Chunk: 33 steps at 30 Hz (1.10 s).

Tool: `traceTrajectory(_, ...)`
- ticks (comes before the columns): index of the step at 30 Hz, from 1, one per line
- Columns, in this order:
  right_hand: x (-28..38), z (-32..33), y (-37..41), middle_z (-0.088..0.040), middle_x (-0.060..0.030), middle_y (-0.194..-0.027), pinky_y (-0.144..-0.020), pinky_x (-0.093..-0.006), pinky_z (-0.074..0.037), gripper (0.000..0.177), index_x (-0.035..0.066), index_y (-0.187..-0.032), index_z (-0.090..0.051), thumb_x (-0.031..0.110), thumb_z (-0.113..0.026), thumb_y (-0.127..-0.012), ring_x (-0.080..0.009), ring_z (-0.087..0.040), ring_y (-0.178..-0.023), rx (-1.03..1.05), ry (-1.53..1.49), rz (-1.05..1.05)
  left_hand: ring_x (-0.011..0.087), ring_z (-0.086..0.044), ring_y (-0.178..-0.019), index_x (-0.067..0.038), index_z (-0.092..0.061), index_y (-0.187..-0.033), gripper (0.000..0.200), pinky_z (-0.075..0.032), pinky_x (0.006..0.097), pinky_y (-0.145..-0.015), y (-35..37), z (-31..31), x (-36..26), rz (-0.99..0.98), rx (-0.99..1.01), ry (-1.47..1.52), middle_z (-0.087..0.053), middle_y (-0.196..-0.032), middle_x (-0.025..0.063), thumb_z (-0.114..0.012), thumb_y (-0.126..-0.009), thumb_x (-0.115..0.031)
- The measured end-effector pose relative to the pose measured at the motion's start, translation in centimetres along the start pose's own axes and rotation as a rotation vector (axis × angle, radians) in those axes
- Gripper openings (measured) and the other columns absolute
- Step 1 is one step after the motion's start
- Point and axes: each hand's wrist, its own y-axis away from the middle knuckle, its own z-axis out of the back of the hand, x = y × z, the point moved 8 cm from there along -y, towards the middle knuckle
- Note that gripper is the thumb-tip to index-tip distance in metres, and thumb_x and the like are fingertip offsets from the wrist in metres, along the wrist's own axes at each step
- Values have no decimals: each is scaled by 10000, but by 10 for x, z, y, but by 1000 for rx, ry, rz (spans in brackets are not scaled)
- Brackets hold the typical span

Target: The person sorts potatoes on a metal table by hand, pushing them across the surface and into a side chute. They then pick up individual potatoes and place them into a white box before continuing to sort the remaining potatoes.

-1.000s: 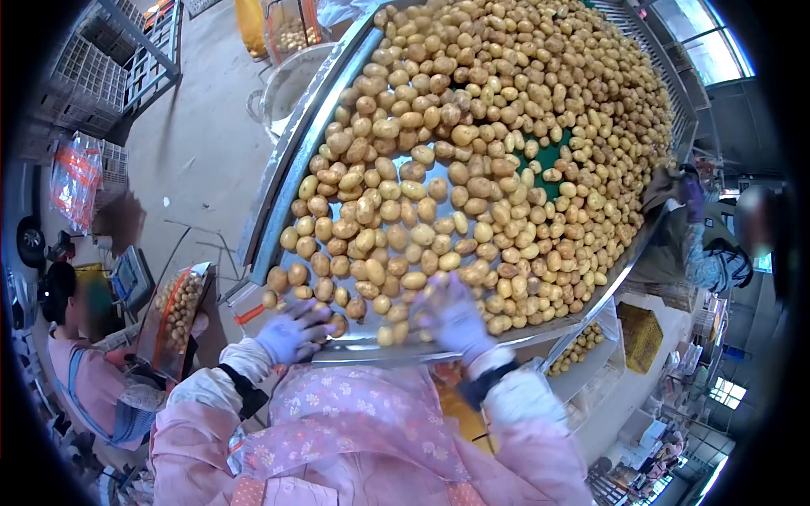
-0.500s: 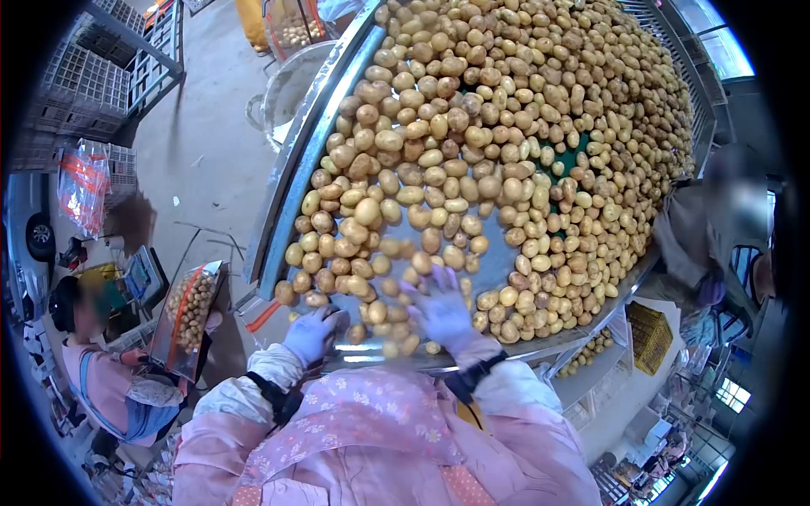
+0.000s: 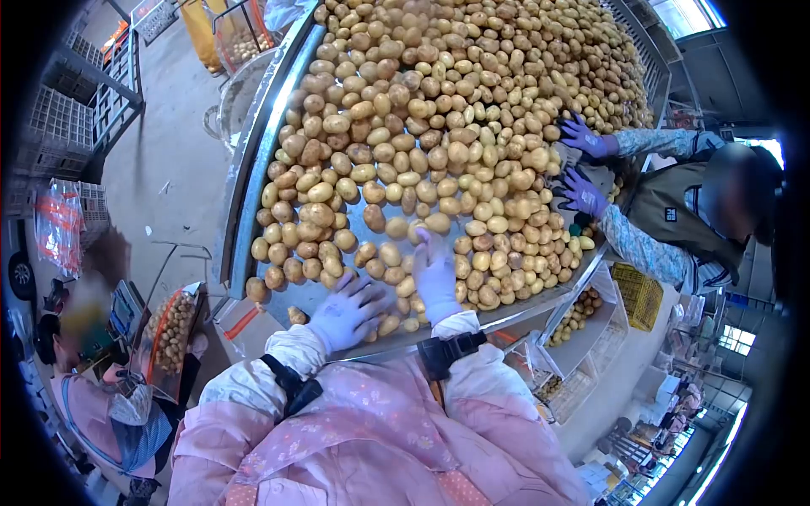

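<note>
A great many potatoes (image 3: 472,126) lie heaped on a metal sorting table (image 3: 342,293), thinning out towards its near edge. My left hand (image 3: 348,314), in a pale purple glove, has its fingers spread over the near left part, with potatoes just beyond the fingertips. To its right, my right hand (image 3: 434,274) reaches forward among the potatoes, and its fingertips touch or nearly touch one. Neither hand is closed round a potato.
On the right a co-worker (image 3: 692,211) leans in, both gloved hands on the heap. Another person (image 3: 101,405) sits at the lower left by a bag of potatoes (image 3: 173,331). A yellow crate (image 3: 637,297) and a white bin (image 3: 582,354) stand beyond the right edge.
My left hand has moved right and forward and its fingers have spread. My right hand has shifted slightly left and forward. The co-worker has leaned in with both hands over the heap.
</note>
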Motion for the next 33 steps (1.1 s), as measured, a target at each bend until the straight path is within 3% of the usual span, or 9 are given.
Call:
traceTrajectory(6,24,-3,76,-462,-175,-1586,-1261,-625,-215,658,159,-1542,-506,349,-677,-936,-417,-379,-1499,684,802,536,392,-542,-1323,-179,-647,-1365,517,-376,574,-1177,126,36,55,78,30,-217,-605,-1379,152,-709,-859,-262)
traceTrajectory(10,8,33,-45,-409,-310,-1575,-1242,-671,-159,813,170,-1609,-405,497,-689,-921,-500,-308,-1526,7,762,385,387,-554,-1290,-124,-647,-1346,456,-411,552,-1139,135,91,85,330,-78,-233,-614,-1335,154,-683,-907,-241)
traceTrajectory(14,69,-42,-94,-380,-190,-1661,-1242,-715,-138,780,171,-1590,-442,587,-620,-954,-524,-222,-1555,-79,868,127,437,-515,-1356,-103,-594,-1449,522,-393,547,-1155,33,135,130,511,-470,-79,-565,-1478,204,-667,-947,-227)
traceTrajectory(18,66,-75,-24,-405,-99,-1654,-1255,-674,-183,667,232,-1567,-481,514,-631,-982,-512,-246,-1550,335,776,487,585,-290,-1499,-165,-541,-1526,661,-244,602,-1255,-51,98,121,562,-408,-412,-309,-1658,305,-715,-913,-342)
traceTrajectory(21,31,-6,35,-484,-50,-1570,-1149,-628,-360,564,217,-1445,-605,391,-695,-916,-447,-422,-1437,707,571,680,502,-288,-1544,-207,-533,-1537,639,-220,583,-1275,-34,48,87,284,-117,-205,-365,-1658,242,-694,-939,-362)
traceTrajectory(26,6,83,39,-544,-111,-1530,-1119,-686,-363,479,190,-1369,-650,319,-671,-909,-417,-442,-1452,148,814,103,346,-516,-1376,-244,-615,-1457,574,-365,544,-1193,62,6,47,-16,185,-161,-546,-1530,96,-709,-901,-355)
traceTrajectory(30,30,22,73,-596,-190,-1448,-1093,-555,-472,462,125,-1332,-653,331,-706,-921,-425,-558,-1334,571,468,295,288,-616,-1151,-214,-657,-1368,483,-515,483,-993,129,11,78,116,230,-205,-626,-1351,79,-714,-898,-311)
traceTrajectory(32,42,14,7,-683,-188,-1245,-907,-512,-560,358,122,-1259,-696,200,-679,-910,-362,-660,-1163,428,637,363,301,-623,-1095,-184,-673,-1313,442,-516,481,-932,102,47,80,128,38,-222,-641,-1269,95,-725,-887,-290)
traceTrajectory(33,81,19,-19,-692,-188,-1226,-907,-510,-557,352,118,-1269,-694,171,-662,-923,-352,-668,-1143,36,748,740,307,-626,-1068,-169,-680,-1286,422,-517,480,-902,80,70,79,131,-55,-228,-648,-1228,103,-730,-882,-279)
